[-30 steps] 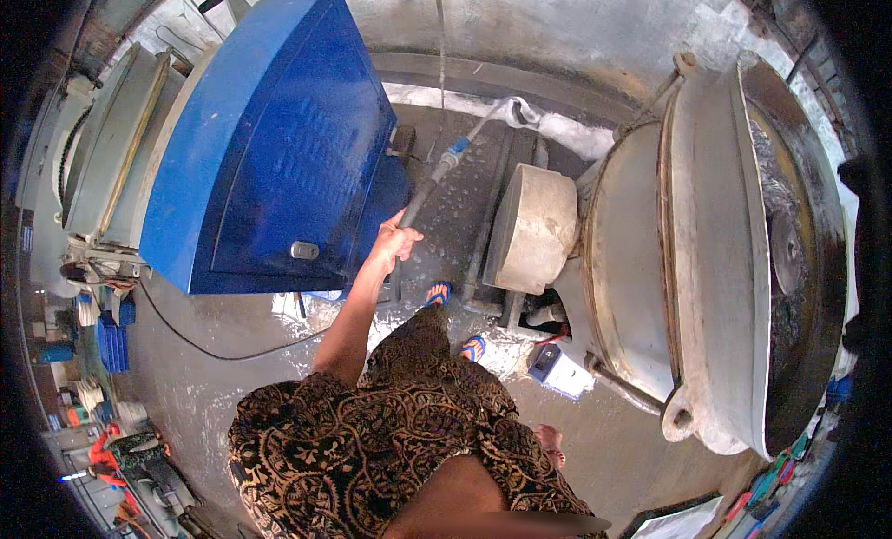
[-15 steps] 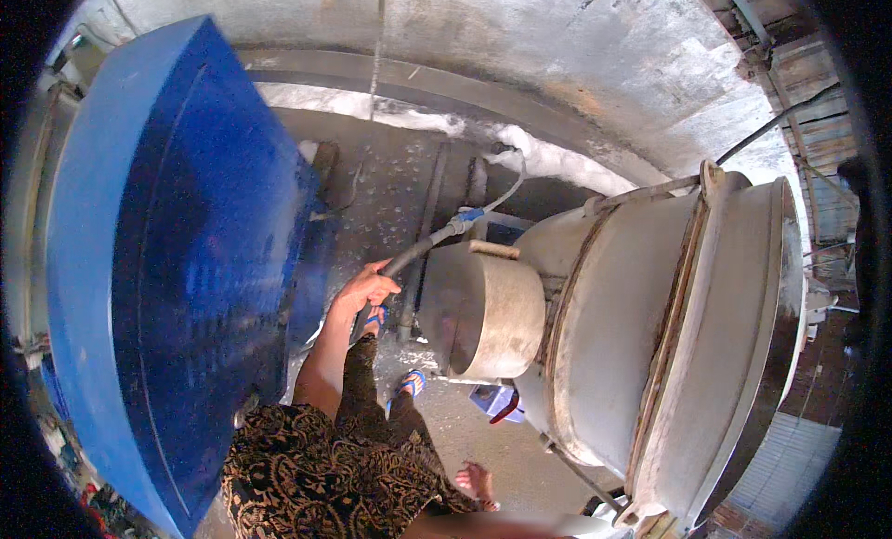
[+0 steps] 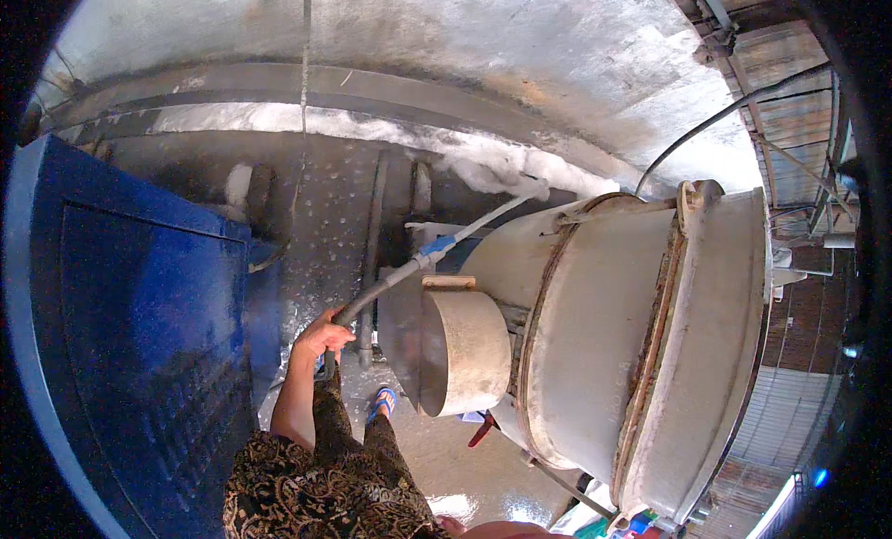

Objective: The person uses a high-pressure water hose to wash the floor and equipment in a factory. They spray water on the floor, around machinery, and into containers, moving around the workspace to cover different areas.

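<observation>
My left hand (image 3: 325, 336) is wrapped round a dark hose (image 3: 364, 302), held out ahead of my legs. Toward its front end the hose has a grey section and a blue fitting (image 3: 437, 246). A pale stream (image 3: 497, 211), which looks like water, runs from there toward white foam (image 3: 483, 163) along the foot of the wall. At the lower edge, part of my right hand (image 3: 452, 524) shows beside my clothing, low and cut off by the frame; its fingers cannot be made out.
A large blue cabinet (image 3: 139, 335) stands close on my left. To the right is a big pale metal drum (image 3: 604, 325) with a smaller cylinder (image 3: 469, 353) on its near side. A pipe (image 3: 373, 251) stands by the wet floor (image 3: 325, 204). A black cable (image 3: 725, 111) hangs at upper right.
My view has shifted, so the cabinet sits lower and further left. The hose's stream has swung from a curve to a straighter line. My right hand has dropped mostly out of view.
</observation>
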`<state>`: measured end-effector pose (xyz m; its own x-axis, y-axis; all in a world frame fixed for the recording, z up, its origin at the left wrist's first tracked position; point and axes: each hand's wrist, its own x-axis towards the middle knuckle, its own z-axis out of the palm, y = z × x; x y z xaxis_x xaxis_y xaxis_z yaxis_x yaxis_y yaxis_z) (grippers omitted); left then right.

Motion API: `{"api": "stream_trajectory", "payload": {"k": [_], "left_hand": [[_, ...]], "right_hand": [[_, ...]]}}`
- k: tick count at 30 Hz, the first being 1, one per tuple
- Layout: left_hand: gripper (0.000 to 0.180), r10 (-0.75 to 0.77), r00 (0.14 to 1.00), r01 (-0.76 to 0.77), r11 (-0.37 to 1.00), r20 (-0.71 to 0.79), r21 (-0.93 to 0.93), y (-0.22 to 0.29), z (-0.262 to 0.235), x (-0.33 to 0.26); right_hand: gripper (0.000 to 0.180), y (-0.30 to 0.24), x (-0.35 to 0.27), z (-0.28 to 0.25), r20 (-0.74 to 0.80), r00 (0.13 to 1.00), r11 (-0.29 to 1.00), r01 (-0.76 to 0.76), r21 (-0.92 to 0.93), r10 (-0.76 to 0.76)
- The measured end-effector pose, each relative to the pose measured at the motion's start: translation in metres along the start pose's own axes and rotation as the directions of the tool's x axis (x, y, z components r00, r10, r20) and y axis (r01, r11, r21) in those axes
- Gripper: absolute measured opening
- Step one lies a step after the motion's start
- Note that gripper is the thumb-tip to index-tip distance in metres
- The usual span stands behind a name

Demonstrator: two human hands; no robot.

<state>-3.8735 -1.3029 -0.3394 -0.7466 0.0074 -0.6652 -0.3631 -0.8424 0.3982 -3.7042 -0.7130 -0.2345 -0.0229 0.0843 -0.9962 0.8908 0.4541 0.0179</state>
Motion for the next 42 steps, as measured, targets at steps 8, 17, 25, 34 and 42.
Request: {"api": "stream_trajectory", "payload": {"k": [8,17,25,34,42], "left_hand": [[0.048,0.137,0.982,-0.123,0.986,-0.131,0.113,-0.016,0.033,-0.027],[0.066,0.476,0.833,-0.348,0.847,-0.282,0.401,-0.090,0.084,-0.089],[0.043,0.653,0.640,-0.458,0.747,-0.404,0.482,-0.170,0.105,-0.150],[0.050,0.629,0.577,-0.418,0.775,-0.520,0.474,-0.253,0.086,-0.230],[0.060,0.681,0.571,-0.641,0.719,-0.457,0.271,-0.423,0.088,-0.316]], "right_hand": [[0.036,0.010,0.008,-0.045,0.099,0.995,0.976,-0.038,0.215,0.017],[0.029,0.060,0.111,-0.150,0.013,0.953,0.866,0.269,0.423,-0.302],[0.024,0.037,0.158,-0.208,-0.160,0.825,0.813,0.466,-0.350,-0.542],[0.033,0.040,0.170,-0.225,-0.046,0.926,0.863,0.330,-0.381,-0.375],[0.036,0.016,0.209,-0.281,0.077,0.986,0.902,0.163,-0.399,-0.145]]}}
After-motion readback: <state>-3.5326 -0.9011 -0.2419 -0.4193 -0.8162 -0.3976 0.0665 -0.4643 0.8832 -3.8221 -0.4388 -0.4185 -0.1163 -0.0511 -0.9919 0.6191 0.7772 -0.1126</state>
